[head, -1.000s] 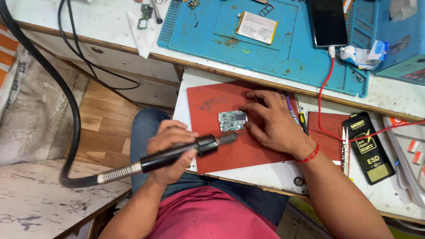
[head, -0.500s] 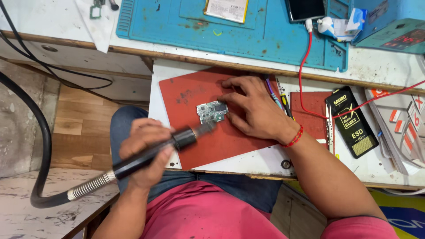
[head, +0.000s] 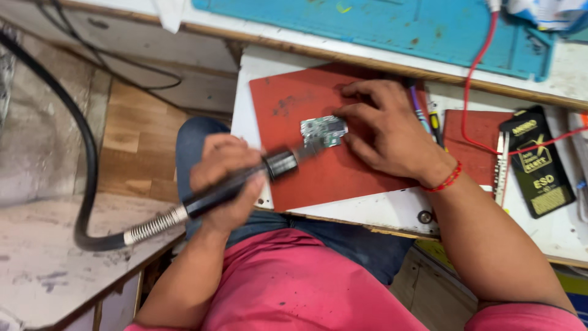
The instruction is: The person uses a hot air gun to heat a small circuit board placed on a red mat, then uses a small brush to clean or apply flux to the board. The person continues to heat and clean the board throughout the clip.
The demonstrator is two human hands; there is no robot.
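A small green and silver circuit board point(head: 321, 130) lies on a red mat point(head: 288, 101) on a white pull-out shelf. My right hand point(head: 392, 132), with a red thread at the wrist, presses its fingertips on the board's right edge. My left hand point(head: 223, 178) grips a black rotary tool handpiece point(head: 282, 164) like a pen. Its blurred tip touches the board's lower left side. A thick black flexible shaft point(head: 89, 165) with a spring collar runs from the handpiece off to the left.
A blue work mat point(head: 398, 27) covers the bench behind the shelf. A red wire point(head: 468, 104) crosses a smaller red pad point(head: 471, 132). Tweezers point(head: 501, 165), a black flat packet point(head: 539, 162) and pens point(head: 419, 110) lie to the right. A worn white surface point(head: 43, 257) sits lower left.
The view has drifted, so the shelf sits higher and further right. The tool tip has moved in onto the board's lower left side. My right hand stays on the board.
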